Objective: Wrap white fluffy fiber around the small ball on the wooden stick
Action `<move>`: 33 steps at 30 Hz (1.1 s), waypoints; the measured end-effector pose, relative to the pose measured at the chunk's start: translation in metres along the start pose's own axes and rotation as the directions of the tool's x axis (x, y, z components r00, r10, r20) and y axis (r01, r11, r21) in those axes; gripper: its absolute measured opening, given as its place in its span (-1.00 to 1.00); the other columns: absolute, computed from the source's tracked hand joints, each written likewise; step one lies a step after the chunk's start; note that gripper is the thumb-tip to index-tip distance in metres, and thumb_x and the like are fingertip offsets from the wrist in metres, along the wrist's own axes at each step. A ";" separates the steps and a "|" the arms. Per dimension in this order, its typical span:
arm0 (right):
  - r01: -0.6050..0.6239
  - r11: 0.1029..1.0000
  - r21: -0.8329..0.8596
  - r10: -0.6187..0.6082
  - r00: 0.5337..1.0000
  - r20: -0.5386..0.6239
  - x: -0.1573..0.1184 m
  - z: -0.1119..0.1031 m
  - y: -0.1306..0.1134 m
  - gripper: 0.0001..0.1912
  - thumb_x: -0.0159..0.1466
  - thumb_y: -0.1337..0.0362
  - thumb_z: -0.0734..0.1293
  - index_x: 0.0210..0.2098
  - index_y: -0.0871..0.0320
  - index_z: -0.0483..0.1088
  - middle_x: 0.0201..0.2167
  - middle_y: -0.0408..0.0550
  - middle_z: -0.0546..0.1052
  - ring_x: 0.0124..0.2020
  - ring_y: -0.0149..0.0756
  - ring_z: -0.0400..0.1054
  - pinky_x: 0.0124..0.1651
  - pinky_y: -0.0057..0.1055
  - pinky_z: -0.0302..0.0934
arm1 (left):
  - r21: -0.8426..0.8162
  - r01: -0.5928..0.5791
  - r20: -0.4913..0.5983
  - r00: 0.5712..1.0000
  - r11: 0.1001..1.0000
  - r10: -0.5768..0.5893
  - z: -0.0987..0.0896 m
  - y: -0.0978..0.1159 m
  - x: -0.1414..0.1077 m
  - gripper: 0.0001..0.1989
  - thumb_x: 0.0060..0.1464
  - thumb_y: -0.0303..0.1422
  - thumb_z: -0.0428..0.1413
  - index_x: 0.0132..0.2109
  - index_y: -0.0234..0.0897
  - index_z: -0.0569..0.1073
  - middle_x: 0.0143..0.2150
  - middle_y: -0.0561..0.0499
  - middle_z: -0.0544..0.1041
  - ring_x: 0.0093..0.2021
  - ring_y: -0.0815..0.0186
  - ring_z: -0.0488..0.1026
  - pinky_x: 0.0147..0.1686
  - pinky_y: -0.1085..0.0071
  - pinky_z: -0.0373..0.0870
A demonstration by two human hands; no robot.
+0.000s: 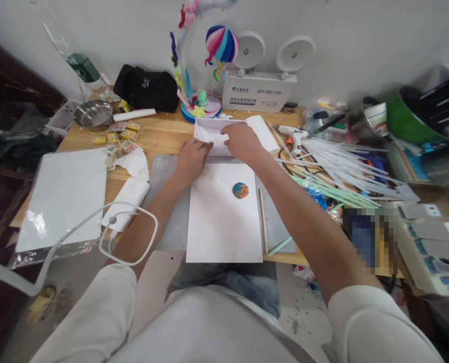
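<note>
- The white sheet (224, 222), the landmark here, lies on the grey cutting mat (167, 206) on the bench (160, 133), its near edge overhanging the bench.
- On the sheet, right of its middle, lies a blue-and-orange disc (240, 190).
- Just beyond the sheet's far edge stands an open white box (219, 150), with white material visible inside.
- The left hand (191, 160) is at the box's near left side, beyond the sheet's far left corner, fingers close together and pointing right; whether its grip clamps the box wall, I cannot tell.
- The right hand (245, 143) reaches over the box from the right, beyond the sheet's far right corner, bent fingers at the opening; I cannot tell whether its grip is closed on anything.
- Just right of the sheet are a wooden stick (263, 221) and a green straw (279, 246).
- Farther right and beyond the sheet lie a glue gun (295, 138) and a pile of white straws (338, 161).
- Left of the sheet, past the left forearm, are a white power bank (125, 204) and a clear bag of white sheets (69, 194).
</note>
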State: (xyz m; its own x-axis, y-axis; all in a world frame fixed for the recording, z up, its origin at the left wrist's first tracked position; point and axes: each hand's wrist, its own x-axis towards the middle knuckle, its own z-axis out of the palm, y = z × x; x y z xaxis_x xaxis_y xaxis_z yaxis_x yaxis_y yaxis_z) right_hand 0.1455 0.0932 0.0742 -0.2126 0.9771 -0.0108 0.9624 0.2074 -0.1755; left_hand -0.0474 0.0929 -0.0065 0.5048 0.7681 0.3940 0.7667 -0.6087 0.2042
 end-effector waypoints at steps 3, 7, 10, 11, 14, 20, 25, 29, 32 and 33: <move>-0.026 0.999 -0.022 0.028 0.997 0.072 0.019 0.003 -0.006 -0.56 0.29 0.27 0.42 0.16 0.16 0.48 0.16 0.15 0.56 0.24 0.05 0.42 0.26 -0.02 0.35 | -0.015 0.013 0.003 1.000 1.000 -0.013 -0.001 -0.001 -0.001 -0.64 0.41 -0.34 -0.06 0.16 -0.22 0.55 0.00 -0.16 0.63 0.05 0.09 0.46 0.02 0.14 0.32; -0.092 0.994 -0.052 0.095 0.993 0.064 0.027 0.005 -0.017 -0.50 0.29 0.14 0.44 0.17 0.20 0.45 0.11 0.25 0.56 0.17 0.12 0.46 0.15 0.04 0.38 | -0.009 0.019 -0.003 1.000 1.000 -0.019 -0.005 0.003 -0.003 -0.65 0.42 -0.30 -0.05 0.08 -0.21 0.60 -0.07 -0.14 0.64 0.00 0.10 0.47 -0.02 0.16 0.35; -0.108 0.990 -0.093 0.113 0.992 0.055 0.026 0.008 -0.023 -0.50 0.28 0.16 0.45 0.17 0.17 0.45 0.08 0.23 0.57 0.11 0.05 0.49 0.13 0.00 0.37 | -0.011 0.006 -0.033 0.999 1.000 -0.007 -0.006 0.006 -0.005 -0.65 0.42 -0.29 -0.05 0.05 -0.19 0.62 -0.04 -0.16 0.61 0.01 0.12 0.45 -0.03 0.17 0.37; -0.094 0.991 -0.099 0.101 0.993 0.059 0.026 0.009 -0.025 -0.53 0.29 0.19 0.44 0.17 0.14 0.45 0.07 0.21 0.57 0.09 0.02 0.49 0.12 -0.03 0.37 | -0.011 0.000 -0.050 0.999 1.000 -0.001 -0.007 0.006 -0.005 -0.65 0.43 -0.29 -0.06 0.05 -0.18 0.62 -0.03 -0.16 0.60 0.01 0.13 0.44 -0.03 0.18 0.38; 0.028 0.997 -0.074 -0.025 0.999 0.042 0.028 0.011 -0.028 -0.55 0.32 0.24 0.38 0.20 0.01 0.44 0.08 0.12 0.58 0.05 -0.03 0.50 0.08 -0.08 0.38 | 0.002 -0.017 -0.080 0.997 1.000 0.017 -0.006 0.006 -0.005 -0.64 0.43 -0.28 -0.07 0.00 -0.19 0.64 -0.06 -0.16 0.58 0.00 0.15 0.42 -0.04 0.19 0.38; 0.205 0.979 0.023 -0.206 0.973 0.103 0.034 0.014 -0.016 -0.70 0.34 0.28 0.31 0.01 -0.01 0.58 0.04 0.04 0.62 0.09 0.00 0.50 0.15 0.00 0.36 | 0.012 0.000 -0.079 0.997 1.000 0.001 -0.006 0.006 -0.006 -0.65 0.42 -0.29 -0.04 -0.05 -0.22 0.65 -0.11 -0.16 0.57 -0.04 0.14 0.43 -0.08 0.22 0.36; 0.155 0.982 -0.107 -0.146 0.985 0.089 0.022 0.006 0.009 -0.66 0.30 0.39 0.28 -0.02 0.09 0.60 0.03 0.11 0.63 0.09 0.06 0.51 0.13 0.03 0.39 | 0.009 0.054 -0.080 0.995 0.998 -0.053 -0.003 0.008 -0.006 -0.71 0.39 -0.33 0.02 -0.06 -0.21 0.66 -0.20 -0.14 0.56 -0.07 0.14 0.44 -0.14 0.24 0.33; 0.190 0.971 -0.147 -0.189 0.982 0.017 0.013 -0.004 0.013 -0.52 0.21 0.44 0.31 0.10 0.07 0.51 0.18 0.03 0.56 0.15 0.02 0.46 0.14 -0.01 0.41 | 0.007 0.039 -0.096 0.995 0.999 -0.038 -0.003 0.007 -0.006 -0.74 0.37 -0.34 0.05 -0.06 -0.21 0.66 -0.20 -0.14 0.56 -0.08 0.14 0.44 -0.16 0.24 0.32; 0.311 0.943 -0.116 -0.308 0.950 0.047 0.018 -0.001 0.005 -0.32 0.20 0.49 0.26 0.28 -0.07 0.35 0.39 -0.16 0.36 0.27 -0.04 0.36 0.23 -0.06 0.35 | 0.031 0.019 -0.095 0.995 0.999 -0.016 -0.004 0.006 -0.006 -0.72 0.38 -0.32 0.03 -0.08 -0.22 0.66 -0.20 -0.14 0.56 -0.09 0.13 0.44 -0.17 0.23 0.32; 0.355 0.930 -0.097 -0.349 0.934 0.077 0.022 0.002 0.002 -0.29 0.21 0.49 0.26 0.30 -0.12 0.32 0.43 -0.21 0.28 0.30 -0.05 0.33 0.24 -0.07 0.33 | 0.038 0.007 -0.093 0.996 0.999 -0.004 -0.004 0.006 -0.007 -0.71 0.39 -0.31 0.02 -0.08 -0.22 0.66 -0.20 -0.14 0.56 -0.09 0.12 0.44 -0.16 0.23 0.32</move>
State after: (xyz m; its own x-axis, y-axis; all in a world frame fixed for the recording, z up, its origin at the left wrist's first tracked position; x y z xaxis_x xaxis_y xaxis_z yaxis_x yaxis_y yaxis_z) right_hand 0.1422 0.1148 0.0721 -0.5471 0.8367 -0.0247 0.8358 0.5444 -0.0711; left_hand -0.0480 0.0835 -0.0042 0.4627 0.7483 0.4753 0.7848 -0.5951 0.1729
